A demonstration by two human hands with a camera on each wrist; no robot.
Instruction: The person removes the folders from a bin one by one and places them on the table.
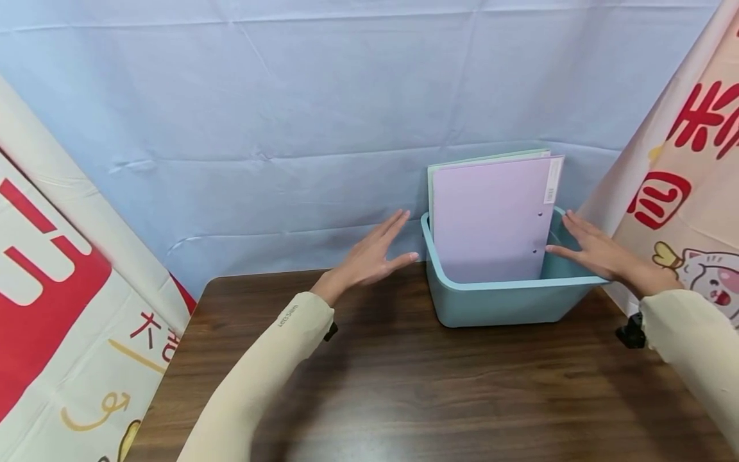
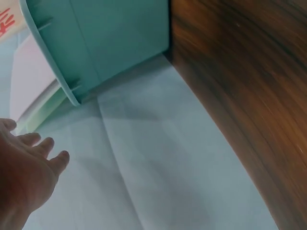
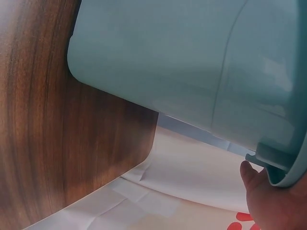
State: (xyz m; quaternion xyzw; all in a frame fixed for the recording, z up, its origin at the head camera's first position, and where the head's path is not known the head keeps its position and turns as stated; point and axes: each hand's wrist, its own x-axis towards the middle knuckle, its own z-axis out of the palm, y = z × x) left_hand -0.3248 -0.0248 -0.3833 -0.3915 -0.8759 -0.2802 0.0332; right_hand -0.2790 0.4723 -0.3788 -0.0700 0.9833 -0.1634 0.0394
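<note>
A light-blue plastic bin [image 1: 502, 305] stands at the back right of the table. Upright inside it, rising above the rim, are a lilac folder [image 1: 491, 218] with two small holes and a white label, and a pale green folder [image 1: 431, 186] behind it. My left hand [image 1: 369, 253] hovers left of the bin, fingers straight and thumb spread, holding nothing. At the bin's right end is my right hand [image 1: 597, 253], fingers extended and thumb apart, overlapping the rim in the head view. The right wrist view shows a fingertip [image 3: 248, 172] right by the rim's outer edge.
The dark wooden table [image 1: 404, 391] has its back edge against a light-blue cloth backdrop [image 1: 260, 128]. Printed banners hang on both sides, a red-and-white one [image 1: 52, 308] at left and a peach one [image 1: 664, 186] close to the bin's right end.
</note>
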